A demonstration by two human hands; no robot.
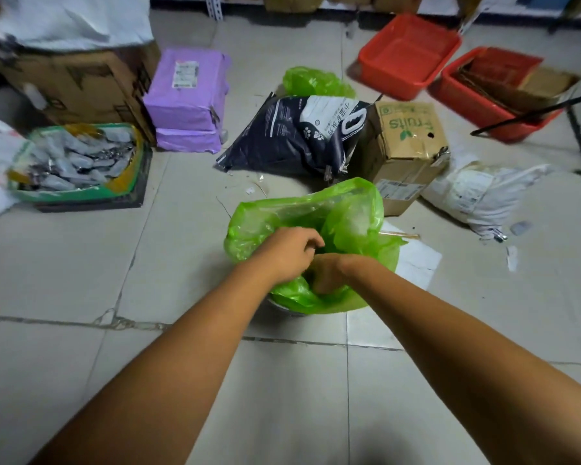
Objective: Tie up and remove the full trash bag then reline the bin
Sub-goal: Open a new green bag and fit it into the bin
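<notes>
2 hands buried in the green bag [302,213] over the bin [284,309].
Left hand [287,251] clenched on film; right hand [327,275] fingers unreadable. Thin plastic likely tearing if yanked, or slipping off the rim.

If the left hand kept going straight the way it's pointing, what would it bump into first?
Probably the green trash bag: the left hand points forward and right, into the bag's crumpled plastic just ahead. Depth is hard to judge; the right hand sits very close too.
</notes>
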